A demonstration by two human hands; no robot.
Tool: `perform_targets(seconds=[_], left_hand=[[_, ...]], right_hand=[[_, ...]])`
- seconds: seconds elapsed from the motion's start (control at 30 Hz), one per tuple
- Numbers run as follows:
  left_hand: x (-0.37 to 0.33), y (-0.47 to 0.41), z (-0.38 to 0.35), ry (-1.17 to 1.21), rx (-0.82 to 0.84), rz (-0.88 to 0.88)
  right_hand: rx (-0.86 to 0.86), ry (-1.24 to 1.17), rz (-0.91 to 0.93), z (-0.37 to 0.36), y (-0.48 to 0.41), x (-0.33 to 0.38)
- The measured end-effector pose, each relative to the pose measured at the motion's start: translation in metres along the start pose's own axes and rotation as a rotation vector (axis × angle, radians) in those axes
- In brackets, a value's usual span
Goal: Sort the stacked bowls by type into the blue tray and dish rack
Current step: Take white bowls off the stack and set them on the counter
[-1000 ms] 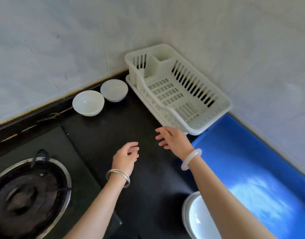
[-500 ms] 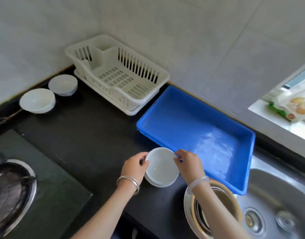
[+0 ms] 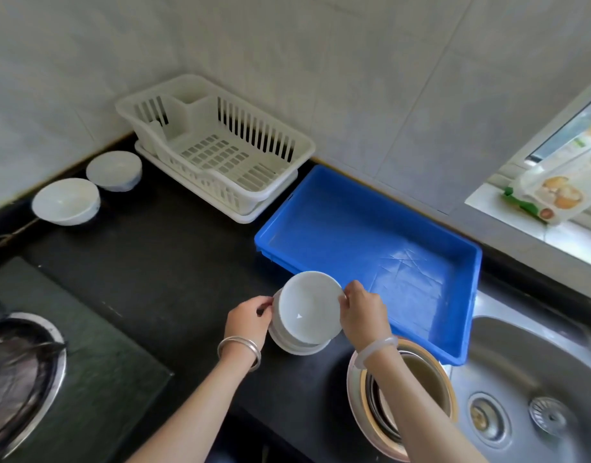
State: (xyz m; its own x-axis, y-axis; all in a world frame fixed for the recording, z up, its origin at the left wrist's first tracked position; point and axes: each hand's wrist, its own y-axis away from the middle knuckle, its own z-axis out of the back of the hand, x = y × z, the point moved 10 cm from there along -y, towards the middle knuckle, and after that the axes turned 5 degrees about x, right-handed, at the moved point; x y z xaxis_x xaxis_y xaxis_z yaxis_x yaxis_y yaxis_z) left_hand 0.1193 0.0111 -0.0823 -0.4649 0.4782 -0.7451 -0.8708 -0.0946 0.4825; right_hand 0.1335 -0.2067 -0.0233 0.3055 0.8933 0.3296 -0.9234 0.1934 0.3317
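Top bowl (image 3: 308,307) is pinched at its rim from both sides: left hand (image 3: 249,320) at 9 o'clock, right hand (image 3: 364,312) at 3 o'clock, fingers closed on the edge. It sits tilted above the stack of bowls (image 3: 296,345) on the black counter (image 3: 174,262). Blue tray (image 3: 468,329) lies at 2 o'clock, just beside the right hand, which is nearer to it. Dish rack (image 3: 301,145) lies at 11 o'clock, well apart. Bowl is plain white, glossy, round, shallow. Both receptacles appear empty.
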Motion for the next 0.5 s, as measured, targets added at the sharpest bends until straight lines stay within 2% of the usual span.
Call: perform_targets(seconds=[0.27, 0.5], left_hand=[[-0.02, -0.005, -0.001, -0.269, -0.056, 0.023], [-0.028, -0.011, 0.006, -0.185, -0.031, 0.01]], right_hand=[[-0.077, -0.183, -0.092, 0.03, 0.004, -0.027], [-0.086, -0.189, -0.081, 0.039, 0.01, -0.026]])
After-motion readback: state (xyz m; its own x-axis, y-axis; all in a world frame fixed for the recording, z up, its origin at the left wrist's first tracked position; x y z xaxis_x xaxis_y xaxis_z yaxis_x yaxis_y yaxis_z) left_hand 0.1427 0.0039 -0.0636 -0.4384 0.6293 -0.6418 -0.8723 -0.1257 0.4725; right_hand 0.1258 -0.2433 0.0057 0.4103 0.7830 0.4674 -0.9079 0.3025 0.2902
